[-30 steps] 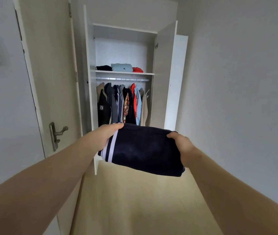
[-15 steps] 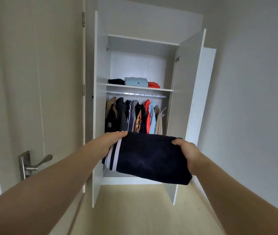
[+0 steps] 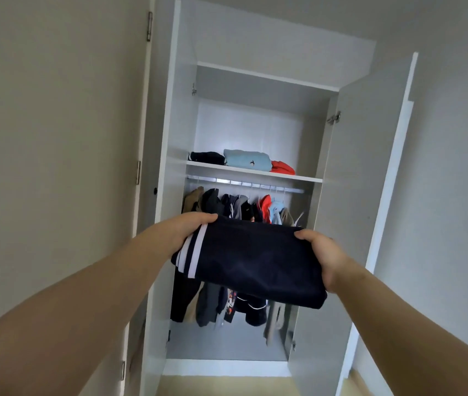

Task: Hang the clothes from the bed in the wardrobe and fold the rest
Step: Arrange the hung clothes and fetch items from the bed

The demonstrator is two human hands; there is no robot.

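Both hands grasp a folded navy garment (image 3: 251,260) with white stripes, the left hand (image 3: 188,228) at its striped end, the right hand (image 3: 322,257) at the other, held before the open wardrobe (image 3: 338,212). Behind it, jackets (image 3: 228,205) hang on the rail (image 3: 244,183); folded clothes (image 3: 247,160) sit on the shelf (image 3: 252,173) above.

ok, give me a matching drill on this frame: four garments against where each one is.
Things:
1. striped navy garment
2. light blue garment
3. red garment
4. tan jacket

Places:
A. hanging at the left end of the rail
B. folded, middle of the row on the shelf
C. folded, gripped between the left hand and the right hand
D. folded, right end of the row on the shelf

Pairs: 1-C, 2-B, 3-D, 4-A
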